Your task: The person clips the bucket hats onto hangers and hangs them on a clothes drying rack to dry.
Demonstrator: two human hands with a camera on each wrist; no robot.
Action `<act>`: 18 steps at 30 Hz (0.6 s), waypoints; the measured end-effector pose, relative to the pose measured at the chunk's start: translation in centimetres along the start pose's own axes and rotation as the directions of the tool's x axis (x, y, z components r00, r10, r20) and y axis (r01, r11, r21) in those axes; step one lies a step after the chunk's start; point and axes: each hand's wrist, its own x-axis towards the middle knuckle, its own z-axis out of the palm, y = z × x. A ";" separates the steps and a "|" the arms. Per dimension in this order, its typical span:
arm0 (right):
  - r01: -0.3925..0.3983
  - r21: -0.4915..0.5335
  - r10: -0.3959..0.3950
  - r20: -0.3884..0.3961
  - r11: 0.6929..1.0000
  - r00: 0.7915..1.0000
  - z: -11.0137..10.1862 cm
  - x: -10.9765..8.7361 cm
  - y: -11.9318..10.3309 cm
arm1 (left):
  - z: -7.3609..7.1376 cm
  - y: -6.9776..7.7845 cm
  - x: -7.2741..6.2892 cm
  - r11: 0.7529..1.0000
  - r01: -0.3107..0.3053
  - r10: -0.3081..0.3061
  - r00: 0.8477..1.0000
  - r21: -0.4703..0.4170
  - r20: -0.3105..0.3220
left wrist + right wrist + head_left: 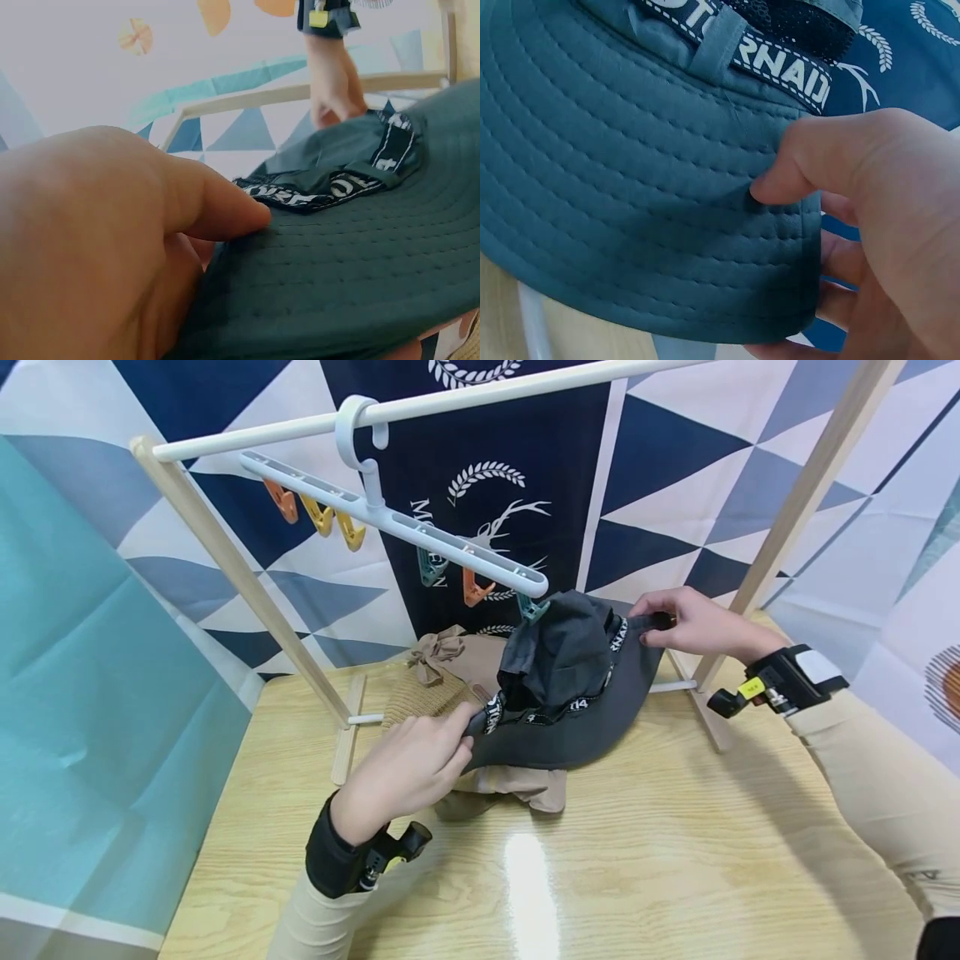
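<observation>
A dark grey wide-brimmed hat with a lettered band hangs between my hands below the hanger. Its left brim edge is pinched by my left hand; in the left wrist view the thumb lies on top of the stitched brim. My right hand grips the opposite edge, thumb on top and fingers beneath, as the right wrist view shows. A teal clip at the hanger's near end overlaps the hat's crown; whether it bites the fabric I cannot tell.
The pale blue hanger with several coloured clips hangs from a white rail on wooden posts. Behind and under the grey hat lie a tan knitted hat with a bow and beige fabric on the wooden table.
</observation>
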 end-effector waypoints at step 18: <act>-0.122 0.043 0.122 0.015 0.992 0.992 -0.9 2.6 -1.0 | 1.2 1.8 -0.1 0.984 -0.106 0.099 0.994 -0.144 -0.055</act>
